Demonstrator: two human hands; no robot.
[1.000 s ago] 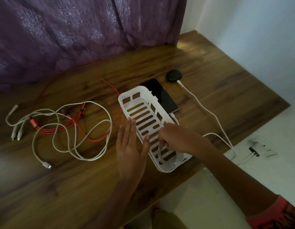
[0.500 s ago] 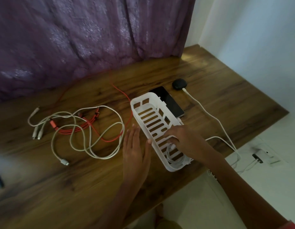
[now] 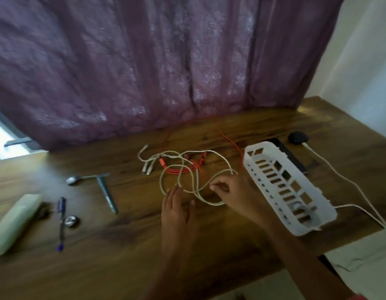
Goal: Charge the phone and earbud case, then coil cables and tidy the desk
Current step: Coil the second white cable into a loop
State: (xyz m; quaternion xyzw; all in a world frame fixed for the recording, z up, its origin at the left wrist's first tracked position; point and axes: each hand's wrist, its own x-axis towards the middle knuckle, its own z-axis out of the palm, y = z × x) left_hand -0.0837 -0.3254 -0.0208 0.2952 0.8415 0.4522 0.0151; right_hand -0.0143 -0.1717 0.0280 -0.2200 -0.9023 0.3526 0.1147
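A tangle of white cable [image 3: 188, 169] and orange cable [image 3: 187, 167] lies mid-desk. My right hand [image 3: 229, 189] rests on the tangle's right side, fingertips pinched at a white cable loop. My left hand [image 3: 177, 211] hovers flat, fingers apart, at the tangle's near edge. A white slotted basket [image 3: 280, 185] sits to the right with a coiled white cable [image 3: 304, 215] inside its near end. Behind the basket the black phone [image 3: 291, 154] is mostly hidden. The dark earbud case [image 3: 298, 137] has a white charging cable [image 3: 339, 176] plugged in.
Left of the tangle lie a spoon [image 3: 79, 179], a grey pen [image 3: 106, 191], a blue pen [image 3: 61, 221], a small round metal item [image 3: 70, 220] and a pale green pouch [image 3: 14, 221]. A purple curtain [image 3: 166, 61] hangs behind the wooden desk [image 3: 123, 245]. The desk's near-right edge drops off.
My right hand left the basket and moved left onto the white cable tangle. My left hand shifted left too. The view swung left, bringing the spoon, pens and pouch into sight.
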